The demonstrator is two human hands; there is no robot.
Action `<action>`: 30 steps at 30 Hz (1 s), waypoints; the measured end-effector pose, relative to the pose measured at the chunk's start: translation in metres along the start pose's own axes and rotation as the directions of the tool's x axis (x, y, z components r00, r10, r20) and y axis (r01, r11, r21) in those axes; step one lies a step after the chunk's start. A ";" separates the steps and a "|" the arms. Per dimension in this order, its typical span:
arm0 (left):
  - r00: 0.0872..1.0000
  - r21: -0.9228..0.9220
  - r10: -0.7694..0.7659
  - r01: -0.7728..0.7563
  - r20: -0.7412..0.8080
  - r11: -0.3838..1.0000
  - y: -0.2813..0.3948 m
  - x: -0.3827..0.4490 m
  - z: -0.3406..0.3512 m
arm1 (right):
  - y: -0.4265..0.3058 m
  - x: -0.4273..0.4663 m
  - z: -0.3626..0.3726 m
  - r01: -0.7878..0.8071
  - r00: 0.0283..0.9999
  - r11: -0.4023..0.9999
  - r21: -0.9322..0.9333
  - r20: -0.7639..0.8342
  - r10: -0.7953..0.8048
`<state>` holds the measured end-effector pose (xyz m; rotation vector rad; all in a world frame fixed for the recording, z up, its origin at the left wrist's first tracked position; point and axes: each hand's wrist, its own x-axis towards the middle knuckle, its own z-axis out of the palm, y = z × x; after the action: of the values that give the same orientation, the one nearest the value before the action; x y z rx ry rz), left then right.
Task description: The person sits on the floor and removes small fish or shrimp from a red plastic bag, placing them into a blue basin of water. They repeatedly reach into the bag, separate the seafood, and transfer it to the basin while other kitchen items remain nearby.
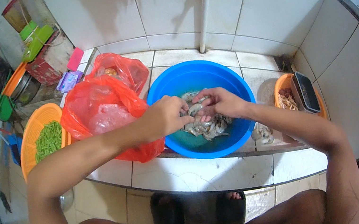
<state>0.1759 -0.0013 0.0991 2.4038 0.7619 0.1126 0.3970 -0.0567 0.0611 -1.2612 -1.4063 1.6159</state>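
A blue plastic basin (208, 150) stands on the tiled ledge before me, with raw shrimp (209, 128) heaped in a little water. Over the heap, my left hand (167, 116) and my right hand (223, 102) meet at one grey shrimp (196, 109). The right fingers curl around it, and the left fingertips pinch at its near side. Fingers partly hide the shrimp. More shrimp (262, 134) lie to the right of the basin, partly behind my right forearm.
Red plastic bags (91, 102) crowd the basin's left side. Further left sits an orange basket (28, 145) of cut green vegetables (48, 139). An orange container (278, 89) with food and a dark-screened device (307, 93) stands right. A white pipe (204, 17) rises behind.
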 end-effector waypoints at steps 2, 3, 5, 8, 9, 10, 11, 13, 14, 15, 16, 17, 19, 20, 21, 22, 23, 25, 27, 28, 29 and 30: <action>0.998 -0.038 -0.064 0.065 0.010 0.997 -0.003 0.007 0.004 | -0.011 -0.009 -0.003 0.044 0.998 0.987 0.155 -0.054 -0.036; 0.996 -0.105 -0.083 0.087 0.044 0.991 -0.004 0.013 0.006 | -0.015 -0.011 -0.004 0.032 0.994 0.991 0.133 -0.105 -0.018; 0.996 -0.347 -0.066 0.085 0.066 0.934 -0.006 0.021 0.010 | -0.019 -0.014 -0.005 0.065 0.988 0.987 0.147 -0.151 -0.043; 1.000 -0.621 -0.015 0.018 0.011 0.783 -0.006 0.025 0.013 | -0.020 -0.014 -0.007 0.150 0.978 0.989 0.020 -0.153 -0.145; 1.000 -0.582 -0.021 0.015 -0.004 0.813 -0.005 0.025 0.012 | -0.020 -0.014 -0.008 0.147 0.981 0.989 -0.020 -0.123 -0.148; 0.999 -0.531 -0.051 0.040 -0.006 0.846 -0.003 0.023 0.009 | -0.021 -0.015 -0.009 0.146 0.984 0.988 -0.058 -0.092 -0.151; 1.000 -0.402 0.012 -0.015 -0.011 0.915 -0.001 0.022 0.005 | -0.021 -0.015 -0.010 0.119 0.987 0.987 -0.110 -0.091 -0.129; 0.997 -0.099 0.076 -0.073 0.028 0.992 0.006 0.021 -0.004 | -0.024 -0.017 -0.010 0.135 0.989 0.983 -0.123 -0.038 -0.141; 0.997 -0.047 0.060 -0.057 0.056 0.997 0.010 0.021 -0.009 | -0.025 -0.018 -0.010 0.127 0.991 0.982 -0.136 -0.011 -0.130; 0.996 0.010 0.035 -0.036 0.083 0.999 0.014 0.020 -0.014 | -0.027 -0.019 -0.010 0.128 0.991 0.982 -0.142 -0.013 -0.131; 0.995 0.072 0.032 -0.039 0.096 0.997 0.018 0.020 -0.018 | -0.029 -0.018 -0.011 0.129 0.991 0.981 -0.148 -0.001 -0.130; 0.996 0.128 0.015 -0.026 0.085 0.991 0.021 0.020 -0.022 | -0.030 -0.019 -0.012 0.154 0.988 0.978 -0.144 0.016 -0.153; 0.999 0.246 0.034 -0.043 0.042 0.968 0.024 0.019 -0.031 | -0.035 -0.020 -0.018 0.135 0.990 0.962 -0.239 -0.009 -0.141; 1.000 0.316 -0.011 0.006 0.015 0.949 0.024 0.017 -0.037 | -0.038 -0.024 -0.023 0.121 0.990 0.951 -0.285 -0.031 -0.135; 0.997 0.389 -0.070 0.071 -0.016 0.918 0.023 0.013 -0.045 | -0.041 -0.028 -0.029 0.106 0.990 0.938 -0.330 -0.053 -0.131; 0.999 0.395 0.032 -0.017 -0.032 0.919 0.019 0.002 -0.057 | -0.045 -0.033 -0.037 0.063 0.992 0.917 -0.394 -0.074 -0.100; 0.992 0.403 0.117 -0.089 -0.045 0.911 0.015 -0.008 -0.070 | -0.050 -0.042 -0.048 0.073 0.994 0.843 -0.533 -0.034 -0.108; 0.944 0.555 -0.301 0.182 0.132 0.812 0.007 -0.022 -0.098 | -0.066 -0.066 -0.079 -0.005 1.000 0.651 -0.759 0.012 0.022; 0.903 0.649 -0.409 0.232 0.133 0.724 -0.004 -0.044 -0.117 | -0.077 -0.088 -0.104 -0.114 0.964 0.466 -0.877 0.017 0.266; 0.868 0.620 -0.447 0.231 0.218 0.750 -0.010 -0.053 -0.122 | -0.077 -0.096 -0.113 -0.132 0.908 0.356 -0.925 0.031 0.418; 0.843 0.583 -0.446 0.207 0.301 0.785 -0.018 -0.061 -0.126 | -0.073 -0.101 -0.118 -0.117 0.881 0.354 -0.928 0.067 0.468; 0.799 0.574 -0.472 0.201 0.373 0.794 -0.026 -0.064 -0.124 | -0.065 -0.105 -0.120 -0.072 0.859 0.367 -0.927 0.130 0.496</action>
<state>0.0786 0.0466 0.1911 2.5246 1.0586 -0.9550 0.5361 -0.0959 0.1541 -1.9371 -2.6955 1.3171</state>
